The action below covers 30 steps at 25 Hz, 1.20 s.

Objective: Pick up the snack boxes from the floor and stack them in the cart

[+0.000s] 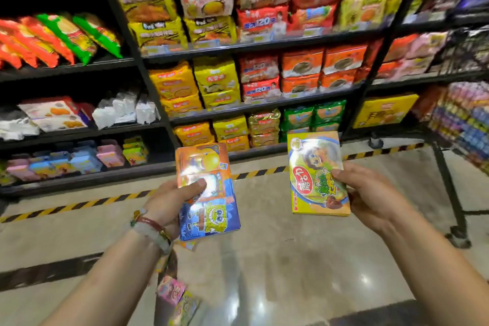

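Bare forearms; beaded bracelets (150, 230) on the left wrist.

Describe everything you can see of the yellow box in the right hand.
The yellow box is a flat, glossy carton, seemingly cardboard, with a cartoon face near its top, a red oval logo on the left and green lettering mid-front. It is held upright, front to the camera, tilted slightly, in the air above the floor. The right hand grips its right edge, thumb on the front, fingers behind. Nothing else touches it.
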Tool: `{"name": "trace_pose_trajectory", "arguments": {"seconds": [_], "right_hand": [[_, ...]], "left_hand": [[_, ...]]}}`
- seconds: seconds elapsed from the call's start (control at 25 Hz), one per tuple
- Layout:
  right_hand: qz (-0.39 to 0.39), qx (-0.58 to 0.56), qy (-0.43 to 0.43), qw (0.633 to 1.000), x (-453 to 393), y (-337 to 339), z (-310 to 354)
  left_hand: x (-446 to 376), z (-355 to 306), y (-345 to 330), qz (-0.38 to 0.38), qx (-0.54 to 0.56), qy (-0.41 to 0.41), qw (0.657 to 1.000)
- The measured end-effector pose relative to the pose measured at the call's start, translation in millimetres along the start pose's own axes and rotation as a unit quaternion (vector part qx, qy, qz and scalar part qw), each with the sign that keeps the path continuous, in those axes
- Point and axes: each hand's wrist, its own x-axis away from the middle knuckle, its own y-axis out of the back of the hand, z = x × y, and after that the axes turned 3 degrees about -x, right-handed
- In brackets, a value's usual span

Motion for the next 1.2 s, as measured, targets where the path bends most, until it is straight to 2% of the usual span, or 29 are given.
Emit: {"name": "trace_pose_trajectory", "arguments": {"seconds": [0.32,0.56,0.84,1.2], "right_hand": [[-0.169,-0.057,0.064,0.982,59,219,48],[-0.27,-0.113,0.112,0.95,119,349,63],[-0.359,-0.147,0.126,0.913,144,436,64],[-0.452,-0.138,0.087,0.877,89,551,114]], "left_hand": [[-5,34,-255,0.168,-0.057,0.011,0.984],[22,76,-425,0.293,-0.092,0.047,0.951],[34,104,-558,0.399,-0.154,0.071,0.901],[-27,109,-735,0.448,-0.199,0.101,0.866]]}}
